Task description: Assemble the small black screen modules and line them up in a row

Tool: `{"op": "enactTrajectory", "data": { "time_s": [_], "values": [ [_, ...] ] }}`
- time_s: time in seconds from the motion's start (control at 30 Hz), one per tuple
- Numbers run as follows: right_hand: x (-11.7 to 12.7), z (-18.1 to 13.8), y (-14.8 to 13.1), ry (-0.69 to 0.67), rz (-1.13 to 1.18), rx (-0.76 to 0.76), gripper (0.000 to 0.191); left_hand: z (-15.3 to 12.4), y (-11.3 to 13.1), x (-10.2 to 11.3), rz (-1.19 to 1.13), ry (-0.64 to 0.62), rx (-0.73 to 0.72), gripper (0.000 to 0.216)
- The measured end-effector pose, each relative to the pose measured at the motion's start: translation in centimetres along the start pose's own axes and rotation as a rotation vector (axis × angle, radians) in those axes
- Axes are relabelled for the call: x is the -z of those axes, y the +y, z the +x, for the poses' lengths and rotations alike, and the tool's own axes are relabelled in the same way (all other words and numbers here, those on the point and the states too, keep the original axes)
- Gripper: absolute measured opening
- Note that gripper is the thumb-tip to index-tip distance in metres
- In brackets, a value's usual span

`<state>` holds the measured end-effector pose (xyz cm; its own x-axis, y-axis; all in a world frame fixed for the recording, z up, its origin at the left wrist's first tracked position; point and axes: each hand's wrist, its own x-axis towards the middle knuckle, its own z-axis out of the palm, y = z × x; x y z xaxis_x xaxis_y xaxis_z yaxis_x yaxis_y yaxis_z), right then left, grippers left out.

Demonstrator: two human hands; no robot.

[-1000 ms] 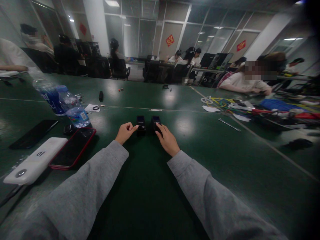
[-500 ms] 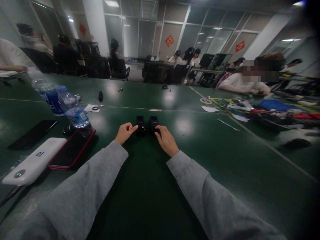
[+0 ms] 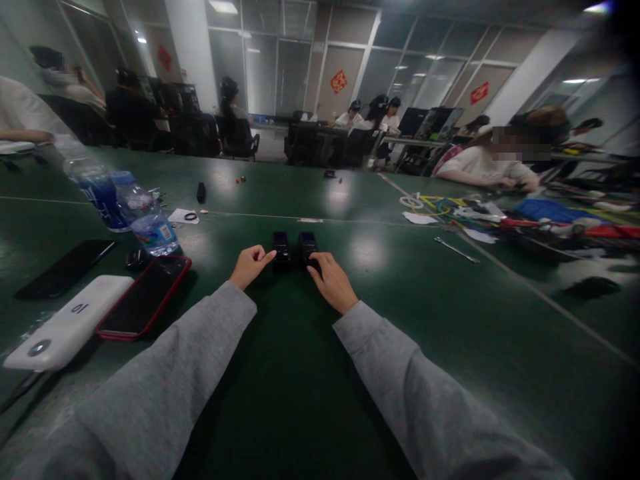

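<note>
People [image 3: 227, 100] are sitting far off in the room, behind a big green table [image 3: 280, 400]. From the head view, two small black gadgets are resting on the table, in front of the person's hands. Since a second ago, the right gadget [image 3: 307, 241] is sitting closer to the left gadget [image 3: 281, 241], and it is looking straighter too. That is leaving just a thin gap, so the two are now making a close pair.

The left hand [image 3: 249, 265] is curling its fingers in, and its thumb is reaching the side of the left gadget. The right hand [image 3: 334, 280] is bending its fingers, and the tips are touching the near right corner of the right gadget. I cannot tell if either hand is really gripping.

Off to the left, a phone with a red edge [image 3: 145, 293] is lying beside a white block [image 3: 70, 320]. Water bottles [image 3: 153, 223] are standing behind them.
</note>
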<state>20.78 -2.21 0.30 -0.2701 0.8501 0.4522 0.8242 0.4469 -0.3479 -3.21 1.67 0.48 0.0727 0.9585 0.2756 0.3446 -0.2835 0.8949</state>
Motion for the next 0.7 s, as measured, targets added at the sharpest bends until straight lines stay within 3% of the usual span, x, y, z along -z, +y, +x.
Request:
{"op": "enactTrajectory", "data": {
  "time_s": [0.7],
  "values": [
    [-0.31,0.06,0.08,-0.016,-0.049,0.020,0.024,0.18,-0.39,-0.11,-0.013,-0.002,0.007,0.045]
  ]
}}
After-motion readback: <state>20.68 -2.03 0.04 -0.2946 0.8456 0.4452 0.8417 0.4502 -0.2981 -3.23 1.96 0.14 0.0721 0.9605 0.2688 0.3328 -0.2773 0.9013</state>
